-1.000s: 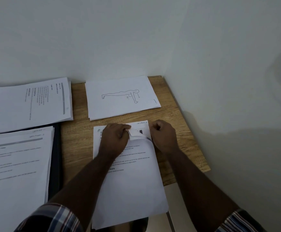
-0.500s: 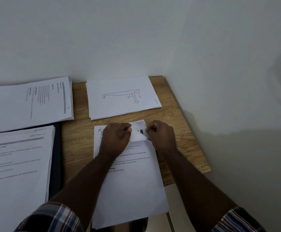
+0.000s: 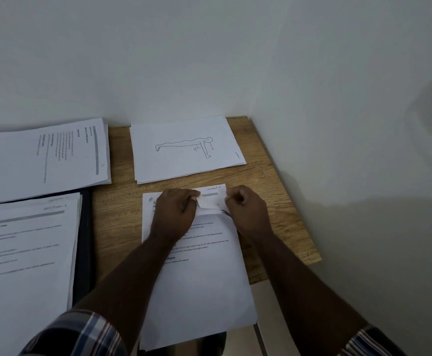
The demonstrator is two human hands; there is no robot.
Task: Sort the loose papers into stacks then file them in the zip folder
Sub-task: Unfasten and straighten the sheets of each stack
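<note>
Wooden desk [image 3: 268,191]: both hands [image 3: 209,209] seemingly pinch top sheet [image 3: 209,278].

A single head-worn camera looks forward and steeply down at the worktop [image 3: 268,181] from close above its near edge; the wall corner rises just behind it; no second view shares the scene.

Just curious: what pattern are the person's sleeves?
Plaid checks on the left sleeve, stripes showing on the right sleeve; head view.

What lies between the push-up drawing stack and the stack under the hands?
Only a bare strip of wooden table separates the drawing stack from the near stack, in the head view.
</note>
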